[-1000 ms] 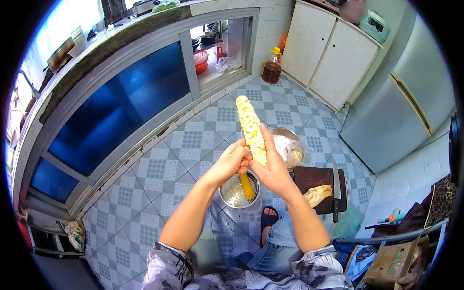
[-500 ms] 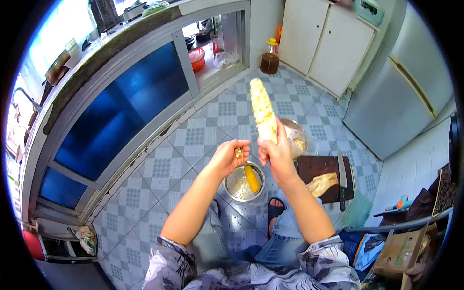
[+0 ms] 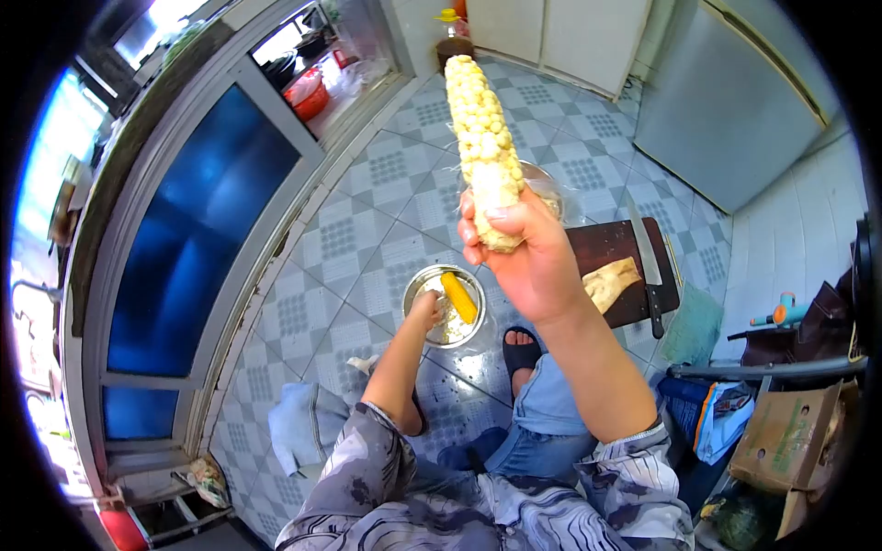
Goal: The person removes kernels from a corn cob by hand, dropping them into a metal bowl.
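Observation:
A pale corn cob (image 3: 482, 129), with kernels on its upper part and a barer lower end, stands upright in my right hand (image 3: 530, 253), whose fingers wrap round its base. My left hand (image 3: 425, 310) reaches down inside the left side of a round metal bowl (image 3: 411, 280) on the floor. Its fingers look bent, but they are small and partly hidden, so what they hold, if anything, cannot be made out. Beside that hand in the bowl lies a yellow cob (image 3: 459, 298). Loose pale bits are on the bowl's bottom.
Right of the bowl, a dark cutting board (image 3: 597, 241) carries a knife (image 3: 646, 255) and a pale husk-like piece (image 3: 610, 283). Behind my right hand is another bowl with a plastic bag (image 3: 542, 184). A fridge (image 3: 717, 101) stands back right; an oil bottle (image 3: 452, 39) stands at the back.
My left hand, which had loose kernels in it, has gone down into the metal bowl. My right hand has brought the pale cob closer to the camera. The view has shifted.

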`<state>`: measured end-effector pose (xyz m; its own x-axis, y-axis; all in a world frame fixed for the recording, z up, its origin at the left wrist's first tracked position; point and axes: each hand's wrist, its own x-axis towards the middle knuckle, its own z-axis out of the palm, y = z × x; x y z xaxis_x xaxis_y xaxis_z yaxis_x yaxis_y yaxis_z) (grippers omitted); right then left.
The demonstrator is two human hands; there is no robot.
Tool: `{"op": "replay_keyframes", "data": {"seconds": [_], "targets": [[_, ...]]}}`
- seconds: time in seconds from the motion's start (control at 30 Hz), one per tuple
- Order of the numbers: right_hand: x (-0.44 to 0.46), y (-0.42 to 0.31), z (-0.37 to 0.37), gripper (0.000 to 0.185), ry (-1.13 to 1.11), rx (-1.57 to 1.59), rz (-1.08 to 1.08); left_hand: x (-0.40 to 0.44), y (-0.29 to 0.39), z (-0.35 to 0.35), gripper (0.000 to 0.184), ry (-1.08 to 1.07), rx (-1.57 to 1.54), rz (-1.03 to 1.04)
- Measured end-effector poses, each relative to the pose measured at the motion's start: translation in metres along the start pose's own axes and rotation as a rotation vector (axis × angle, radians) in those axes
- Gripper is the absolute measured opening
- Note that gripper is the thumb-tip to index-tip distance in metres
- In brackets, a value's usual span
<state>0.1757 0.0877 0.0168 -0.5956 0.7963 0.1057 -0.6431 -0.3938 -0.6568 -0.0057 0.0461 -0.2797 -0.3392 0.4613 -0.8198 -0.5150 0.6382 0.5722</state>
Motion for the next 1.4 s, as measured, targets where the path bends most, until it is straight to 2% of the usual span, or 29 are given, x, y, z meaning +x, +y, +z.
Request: {"op": "replay_keyframes", "data": {"seconds": [0.07, 0.13, 0.17, 0.2, 0.27, 0.33, 0.4, 0.43, 0.5, 0.53, 0.6, 0.67, 0.7, 0.77, 0.8, 0.87, 0.9, 0.97, 1.0, 1.03, 1.1, 1.13, 1.17, 1.2, 1.23, 1.3, 1.4], "targets": [[-0.001, -0.003, 0.001, 0.036, 0.027, -0.03, -0.03, -0.014, -0.001, 0.005, 0.025, 0.022, -0.017, -0.027], [-0.001, -0.004, 0.001, 0.039, 0.045, -0.06, -0.045, -0.002, -0.001, 0.004, 0.032, 0.08, 0.133, -0.01], [-0.001, -0.005, 0.001, 0.039, 0.046, -0.067, -0.065, 0.009, -0.001, -0.001, 0.039, 0.156, 0.262, 0.007], [-0.001, -0.004, 0.003, 0.04, 0.045, -0.075, -0.059, 0.051, -0.012, -0.014, 0.039, 0.145, 0.267, 0.024], [0.001, 0.0, 0.002, 0.045, 0.016, -0.073, -0.05, 0.125, -0.02, -0.036, 0.045, -0.042, 0.277, 0.366], [0.003, 0.004, 0.005, 0.045, 0.016, -0.11, -0.068, 0.128, 0.013, -0.038, 0.04, 0.029, 0.319, 0.353], [0.007, 0.009, 0.003, 0.049, 0.021, -0.137, -0.067, 0.105, 0.056, -0.029, 0.031, 0.189, 0.39, 0.293], [0.009, 0.011, 0.003, 0.049, 0.0, -0.144, -0.077, 0.072, 0.082, -0.024, 0.031, 0.191, 0.377, 0.313], [0.011, 0.016, 0.006, 0.05, 0.046, -0.182, -0.077, -0.035, 0.137, -0.018, 0.029, -0.076, 0.335, 0.337], [0.013, 0.02, 0.006, 0.052, 0.05, -0.194, -0.073, -0.06, 0.157, -0.02, 0.029, -0.064, 0.315, 0.357], [0.018, 0.028, 0.009, 0.052, 0.05, -0.274, -0.101, -0.105, 0.185, -0.027, 0.03, -0.366, 0.217, 0.469], [0.02, 0.032, 0.016, 0.056, 0.056, -0.364, -0.115, -0.18, 0.2, -0.027, 0.038, -0.544, 0.171, 0.61], [0.021, 0.038, 0.019, 0.056, 0.027, -0.37, -0.115, -0.204, 0.2, -0.027, 0.038, -0.533, 0.154, 0.633], [0.025, 0.055, 0.02, 0.067, 0.04, -0.556, -0.221, -0.24, 0.194, -0.028, 0.042, -0.711, 0.054, 0.746], [0.026, 0.065, 0.02, 0.067, -0.013, -0.697, -0.327, -0.254, 0.186, -0.027, 0.043, -0.641, 0.147, 0.854], [0.02, 0.076, 0.031, 0.07, -0.063, -0.774, -0.373, -0.276, 0.167, -0.022, 0.042, -0.468, 0.326, 1.046], [0.019, 0.081, 0.032, 0.07, -0.104, -0.779, -0.374, -0.255, 0.156, -0.019, 0.042, -0.482, 0.199, 1.195], [0.008, 0.073, 0.044, 0.071, -0.16, -0.878, -0.322, -0.25, 0.149, -0.026, 0.042, -0.52, 0.07, 1.148], [0.008, 0.072, 0.038, 0.062, -0.114, -0.889, -0.153, -0.252, 0.147, -0.033, 0.042, -0.513, 0.054, 1.168], [0.011, 0.07, 0.026, 0.062, -0.13, -0.901, -0.158, -0.253, 0.146, -0.04, 0.042, -0.487, 0.058, 1.104], [0.02, 0.064, 0.013, 0.049, -0.048, -1.081, -0.181, -0.253, 0.148, -0.047, 0.042, -0.464, 0.048, 1.04], [0.02, 0.063, 0.017, 0.049, -0.052, -1.091, -0.172, -0.252, 0.147, -0.049, 0.042, -0.542, 0.025, 0.962], [0.019, 0.06, 0.02, 0.045, 0.012, -0.891, -0.054, -0.25, 0.145, -0.05, 0.042, -0.62, 0.005, 0.879], [0.019, 0.056, 0.025, 0.044, 0.082, -0.688, 0.058, -0.252, 0.142, -0.047, 0.042, -0.638, -0.004, 0.883], [0.022, 0.059, 0.025, 0.044, 0.098, -0.695, 0.069, -0.255, 0.139, -0.046, 0.042, -0.648, -0.011, 0.866], [0.026, 0.068, 0.021, 0.043, -0.039, -0.26, 0.125, -0.261, 0.133, -0.042, 0.042, -0.771, 0.003, 0.868], [0.029, 0.07, 0.023, 0.041, 0.01, -0.216, 0.106, -0.265, 0.13, -0.038, 0.045, -0.81, 0.035, 0.908]]}}
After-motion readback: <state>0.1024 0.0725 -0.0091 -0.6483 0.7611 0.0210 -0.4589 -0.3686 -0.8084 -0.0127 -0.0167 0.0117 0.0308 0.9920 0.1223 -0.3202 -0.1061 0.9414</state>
